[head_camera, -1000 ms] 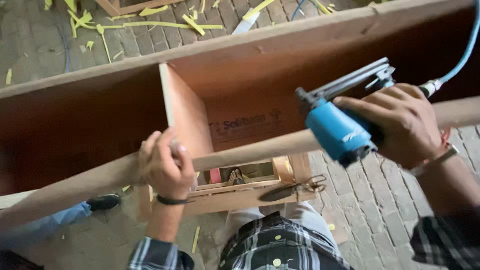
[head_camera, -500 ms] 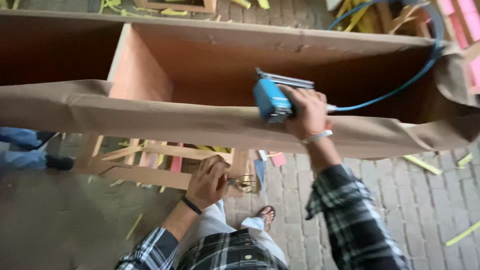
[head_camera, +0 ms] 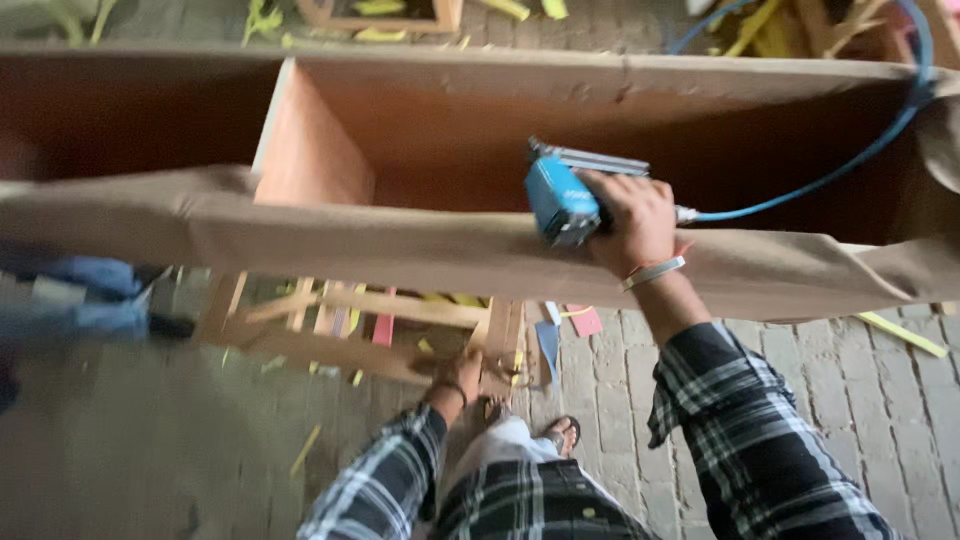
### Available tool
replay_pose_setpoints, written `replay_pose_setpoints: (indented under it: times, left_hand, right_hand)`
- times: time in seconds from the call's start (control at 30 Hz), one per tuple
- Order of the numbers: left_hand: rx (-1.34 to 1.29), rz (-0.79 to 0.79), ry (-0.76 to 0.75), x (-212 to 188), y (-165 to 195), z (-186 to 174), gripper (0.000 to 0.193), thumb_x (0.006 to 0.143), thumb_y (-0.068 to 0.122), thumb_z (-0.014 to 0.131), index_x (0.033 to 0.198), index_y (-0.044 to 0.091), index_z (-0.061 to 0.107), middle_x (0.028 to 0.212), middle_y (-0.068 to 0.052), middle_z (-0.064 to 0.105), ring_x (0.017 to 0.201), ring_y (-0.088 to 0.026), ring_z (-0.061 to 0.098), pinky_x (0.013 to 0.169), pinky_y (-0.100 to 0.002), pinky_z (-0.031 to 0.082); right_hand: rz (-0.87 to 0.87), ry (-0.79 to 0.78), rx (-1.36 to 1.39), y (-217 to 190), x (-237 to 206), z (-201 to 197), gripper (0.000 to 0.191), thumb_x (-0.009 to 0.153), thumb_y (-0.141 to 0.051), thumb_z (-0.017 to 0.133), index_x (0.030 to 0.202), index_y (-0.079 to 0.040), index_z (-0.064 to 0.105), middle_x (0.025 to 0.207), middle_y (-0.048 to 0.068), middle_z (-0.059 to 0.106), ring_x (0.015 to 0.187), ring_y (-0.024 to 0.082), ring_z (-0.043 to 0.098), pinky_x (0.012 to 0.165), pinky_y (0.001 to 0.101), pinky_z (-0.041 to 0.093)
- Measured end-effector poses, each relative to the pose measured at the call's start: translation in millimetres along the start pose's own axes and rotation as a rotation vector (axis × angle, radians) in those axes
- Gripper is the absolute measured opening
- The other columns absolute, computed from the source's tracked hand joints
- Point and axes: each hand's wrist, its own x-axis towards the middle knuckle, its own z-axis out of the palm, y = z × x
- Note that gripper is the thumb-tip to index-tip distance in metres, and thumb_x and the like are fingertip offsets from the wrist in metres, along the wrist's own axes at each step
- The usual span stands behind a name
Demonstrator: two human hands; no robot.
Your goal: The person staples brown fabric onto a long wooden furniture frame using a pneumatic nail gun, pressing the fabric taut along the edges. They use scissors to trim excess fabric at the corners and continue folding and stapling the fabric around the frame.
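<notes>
Fabric drapes over the front edge of the wooden frame, and we've got open brick floor below. Motion blur smears the left side. Our right hand grips the blue staple gun against that edge; our left hand hangs low, grip unclear.

- The left hand hangs low by the small wooden frame; its fingers are too blurred to read.
- The nail gun's nose is hidden behind the brown fabric.
- The blue hose runs off the top edge.
- The blue shape at far left is only a blur.
</notes>
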Motion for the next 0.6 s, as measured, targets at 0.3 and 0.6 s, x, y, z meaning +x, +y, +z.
replay_pose_setpoints:
  times: [0.3, 0.6]
  left_hand:
    - [0.165, 0.063, -0.017, 24, 21, -4, 0.022, 0.097, 0.015, 0.051, 0.117, 0.013, 0.060, 0.128, -0.015, 0.062, 0.114, -0.038, 0.065, 0.093, -0.052, 0.055]
    - [-0.112, -0.010, 0.127, 26, 63, 8, 0.063, 0.077, 0.018, 0.070, 0.135, 0.010, 0.049, 0.137, -0.020, 0.059, 0.116, -0.038, 0.065, 0.096, -0.047, 0.053]
  right_hand:
    - [-0.163, -0.034, -0.241, 57, 15, -120, 0.061, 0.068, -0.025, 0.081, 0.128, -0.024, 0.072, 0.090, 0.002, 0.070, 0.094, 0.026, 0.068, 0.093, 0.0473, 0.044]
    - [0.517, 0.028, -0.291, 284, -51, -260, 0.051, 0.082, -0.023, 0.089, 0.129, -0.009, 0.073, 0.104, 0.019, 0.074, 0.092, 0.038, 0.072, 0.079, 0.0456, 0.055]
